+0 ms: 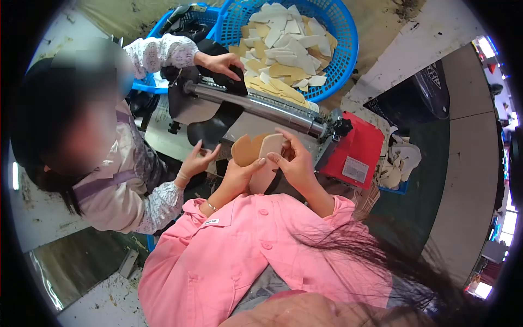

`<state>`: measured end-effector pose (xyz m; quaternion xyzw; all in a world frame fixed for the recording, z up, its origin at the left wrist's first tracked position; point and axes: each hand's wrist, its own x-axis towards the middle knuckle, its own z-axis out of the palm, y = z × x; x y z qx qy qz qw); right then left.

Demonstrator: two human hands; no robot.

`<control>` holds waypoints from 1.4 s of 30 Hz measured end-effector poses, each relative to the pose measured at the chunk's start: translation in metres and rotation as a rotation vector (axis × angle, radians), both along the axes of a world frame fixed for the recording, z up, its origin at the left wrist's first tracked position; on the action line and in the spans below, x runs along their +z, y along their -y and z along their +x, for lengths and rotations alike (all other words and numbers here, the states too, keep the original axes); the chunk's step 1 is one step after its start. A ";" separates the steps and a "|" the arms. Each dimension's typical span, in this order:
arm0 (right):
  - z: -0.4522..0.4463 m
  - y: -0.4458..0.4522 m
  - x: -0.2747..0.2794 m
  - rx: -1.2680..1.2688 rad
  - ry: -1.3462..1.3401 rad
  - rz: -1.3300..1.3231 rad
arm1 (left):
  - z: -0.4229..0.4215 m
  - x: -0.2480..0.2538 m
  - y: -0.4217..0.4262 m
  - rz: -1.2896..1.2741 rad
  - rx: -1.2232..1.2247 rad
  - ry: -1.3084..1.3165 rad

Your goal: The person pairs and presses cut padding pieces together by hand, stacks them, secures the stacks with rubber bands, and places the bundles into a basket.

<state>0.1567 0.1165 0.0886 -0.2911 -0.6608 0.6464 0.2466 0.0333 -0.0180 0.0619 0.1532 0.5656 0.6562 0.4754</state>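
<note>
Tan and cream flat cut pieces (249, 150) are held up in front of the pink jacket. My left hand (238, 177) is closed round the lower left side of the tan pieces. With thumb and fingers, my right hand (294, 162) grips a cream piece (272, 144) at their right edge. Just beyond my hands lies a machine with a long metal roller (256, 109). A black sheet (218, 126) passes under the roller, with a co-worker's two hands beside it.
A blue basket (351, 41) full of cream and tan pieces stands beyond the machine. The co-worker (131, 158) is at the left. A red panel (357, 147) and a small blue tray of scraps (399, 188) are at the right.
</note>
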 end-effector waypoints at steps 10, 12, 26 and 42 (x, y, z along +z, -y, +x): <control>0.004 -0.014 -0.037 0.068 0.053 -0.232 | 0.001 0.012 -0.008 -0.010 -0.059 0.423; -0.003 -0.011 -0.035 0.066 0.004 -0.335 | -0.003 0.008 -0.004 -0.018 -0.073 0.399; -0.023 0.009 -0.059 0.188 -0.092 -0.502 | -0.001 -0.008 0.024 0.020 -0.036 0.073; 0.028 0.022 -0.055 -0.026 0.217 0.237 | -0.014 -0.022 0.065 -0.076 0.462 0.004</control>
